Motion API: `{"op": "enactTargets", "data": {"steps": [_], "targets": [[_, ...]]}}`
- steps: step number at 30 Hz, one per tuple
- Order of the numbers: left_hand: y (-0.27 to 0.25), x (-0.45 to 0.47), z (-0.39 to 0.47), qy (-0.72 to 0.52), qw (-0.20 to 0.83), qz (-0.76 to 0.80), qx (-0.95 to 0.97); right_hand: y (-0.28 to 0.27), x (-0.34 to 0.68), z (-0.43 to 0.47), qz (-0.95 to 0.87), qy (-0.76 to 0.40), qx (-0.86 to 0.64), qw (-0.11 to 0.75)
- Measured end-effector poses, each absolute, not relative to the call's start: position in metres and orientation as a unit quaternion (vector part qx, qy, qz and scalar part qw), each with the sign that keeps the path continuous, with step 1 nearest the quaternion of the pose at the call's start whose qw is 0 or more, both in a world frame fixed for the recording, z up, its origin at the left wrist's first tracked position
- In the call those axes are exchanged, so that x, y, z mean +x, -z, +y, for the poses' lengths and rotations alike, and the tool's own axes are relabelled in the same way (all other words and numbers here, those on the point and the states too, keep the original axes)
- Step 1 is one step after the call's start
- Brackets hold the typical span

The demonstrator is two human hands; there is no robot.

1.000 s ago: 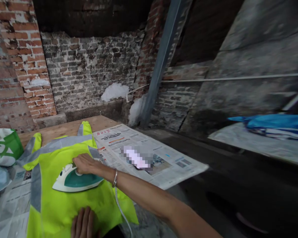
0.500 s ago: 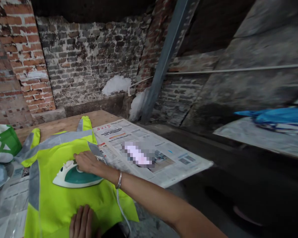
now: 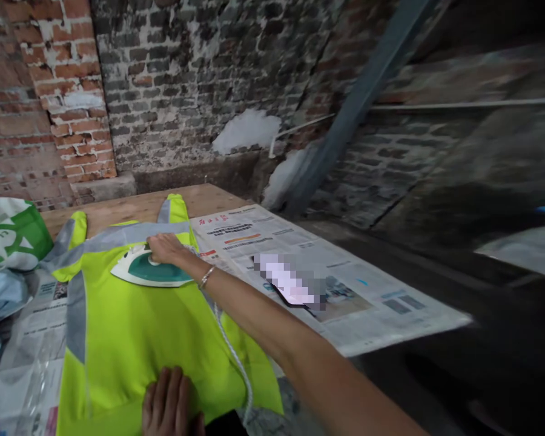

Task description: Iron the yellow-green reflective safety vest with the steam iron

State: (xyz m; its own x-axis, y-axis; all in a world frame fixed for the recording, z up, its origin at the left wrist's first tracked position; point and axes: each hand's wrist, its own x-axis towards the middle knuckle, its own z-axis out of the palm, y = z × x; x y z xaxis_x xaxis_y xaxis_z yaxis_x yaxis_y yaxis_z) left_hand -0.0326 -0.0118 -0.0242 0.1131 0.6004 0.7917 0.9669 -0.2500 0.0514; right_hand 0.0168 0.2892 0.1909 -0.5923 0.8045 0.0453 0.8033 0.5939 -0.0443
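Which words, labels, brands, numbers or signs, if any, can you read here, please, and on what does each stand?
None reads clearly.
Newspaper on the right: red heading, dark headlines and small print, all too blurred.
Newspaper on the left: print too small and blurred.
Green-and-white bag: marks too unclear.
Phone: screen pixelated, nothing readable.
Iron: no legible label.

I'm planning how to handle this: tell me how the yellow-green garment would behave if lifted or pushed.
The garment is probably floppy: it lies spread like soft cloth, so it should droop when lifted. Pushed, it would likely bunch or drag where the left hand and iron rest on it.
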Motion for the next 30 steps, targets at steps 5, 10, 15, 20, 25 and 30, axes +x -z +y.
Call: {"op": "enactTargets", "data": {"steps": [5,10,15,20,25,30], "targets": [[0.025,-0.031,-0.01,0.39,0.256,-0.554,-0.689,-0.197,0.03,0.252,-0.932,-0.02,-0.362,-0.022],[0.02,-0.031,-0.009,0.402,0.25,-0.548,-0.69,-0.197,0.048,0.19,-0.947,-0.014,-0.321,-0.027],[0.015,-0.033,-0.008,0.403,0.259,-0.54,-0.693,-0.191,0.059,0.154,-0.943,-0.019,-0.332,-0.031],[0.015,-0.036,-0.007,0.404,0.258,-0.539,-0.692,-0.19,0.06,0.153,-0.932,-0.013,-0.361,-0.028],[0.017,-0.036,-0.01,0.39,0.242,-0.553,-0.696,-0.19,0.054,0.163,-0.933,-0.005,-0.359,-0.028],[0.02,-0.036,-0.012,0.394,0.231,-0.557,-0.693,-0.185,0.04,0.197,-0.919,0.006,-0.395,0.005]]}}
